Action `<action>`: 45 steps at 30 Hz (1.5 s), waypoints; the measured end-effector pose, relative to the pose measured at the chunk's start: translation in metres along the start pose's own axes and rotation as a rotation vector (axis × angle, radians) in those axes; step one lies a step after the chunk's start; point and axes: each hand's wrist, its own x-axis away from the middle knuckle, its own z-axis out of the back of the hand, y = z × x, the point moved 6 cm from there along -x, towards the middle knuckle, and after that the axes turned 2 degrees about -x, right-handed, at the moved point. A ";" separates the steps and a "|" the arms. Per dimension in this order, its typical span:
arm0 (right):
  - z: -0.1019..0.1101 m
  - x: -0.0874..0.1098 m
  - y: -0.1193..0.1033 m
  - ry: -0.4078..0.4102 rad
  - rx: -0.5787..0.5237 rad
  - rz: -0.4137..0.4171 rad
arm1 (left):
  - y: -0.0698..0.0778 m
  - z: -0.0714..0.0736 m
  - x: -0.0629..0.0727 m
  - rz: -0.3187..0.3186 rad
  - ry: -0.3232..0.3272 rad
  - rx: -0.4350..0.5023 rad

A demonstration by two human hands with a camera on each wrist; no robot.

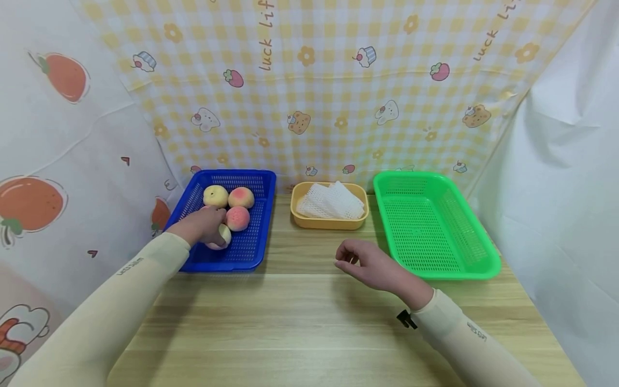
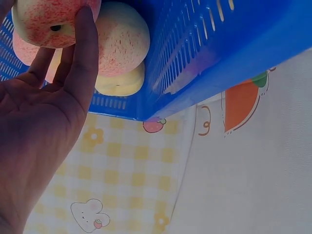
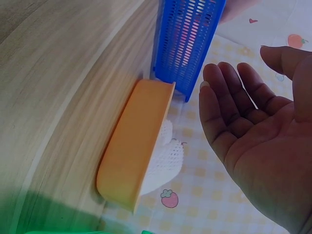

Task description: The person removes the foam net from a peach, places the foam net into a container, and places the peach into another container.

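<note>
Inside the blue basket (image 1: 265, 226) at the left, my left hand (image 1: 205, 223) grips a peach (image 2: 41, 19) with its fingers and thumb around it. That peach is pinkish and cream with a small dark hole, and the hand partly covers it in the head view. Close beside it lie a yellow peach (image 1: 215, 196), a yellow-pink peach (image 1: 240, 197) and a redder peach (image 1: 237, 219); another is mostly hidden under the hand. My right hand (image 1: 369, 263) hovers over the table, fingers loosely bent, holding nothing. In the right wrist view its palm (image 3: 263, 146) shows bare.
Between the baskets, a small orange-yellow tray (image 1: 329, 223) holds white foam net sleeves (image 1: 333, 201). A green basket (image 1: 483, 242) stands at the right, near my right forearm. Behind them hangs a checked cloth (image 1: 309, 97) that meets the wooden table (image 1: 290, 322).
</note>
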 end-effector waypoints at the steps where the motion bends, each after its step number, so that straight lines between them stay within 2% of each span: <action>1: 0.000 0.000 0.000 0.000 0.001 0.000 | 0.000 0.000 0.000 0.000 0.001 0.008; 9: -0.001 0.000 0.000 -0.011 0.007 -0.008 | 0.001 0.006 0.003 -0.027 0.022 0.048; 20: -0.003 0.000 -0.001 -0.028 0.019 -0.020 | -0.003 0.012 0.008 0.003 -0.031 0.079; 25: -0.003 0.000 -0.002 -0.028 0.025 -0.025 | -0.004 0.018 0.009 -0.004 -0.012 0.055; 32: -0.002 -0.001 -0.001 -0.029 0.027 -0.034 | 0.005 0.022 0.008 -0.035 0.016 0.057; 36: -0.002 -0.001 0.001 -0.028 0.027 -0.033 | 0.012 0.024 0.009 -0.049 0.057 0.075; 39: -0.002 -0.001 0.002 -0.027 0.025 -0.046 | 0.019 0.029 0.012 -0.061 0.120 0.107; 45: 0.005 -0.002 -0.001 -0.007 0.041 -0.065 | 0.046 0.047 0.022 -0.094 0.303 0.227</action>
